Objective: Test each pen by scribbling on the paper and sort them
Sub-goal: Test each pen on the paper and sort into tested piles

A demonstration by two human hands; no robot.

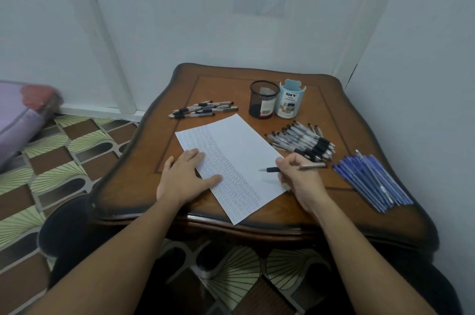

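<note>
Pen [312, 166] barrel partly behind right hand [299, 178]

The light blue cup [290, 101] carries a label reading "DIY", with smaller words under it too blurred to read surely.

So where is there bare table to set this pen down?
Bare wood: at the back between the small pen pile and the mesh cup; left of the left hand; front right between the paper and the blue pens. Crowded: the right side, around the clear pens.
</note>
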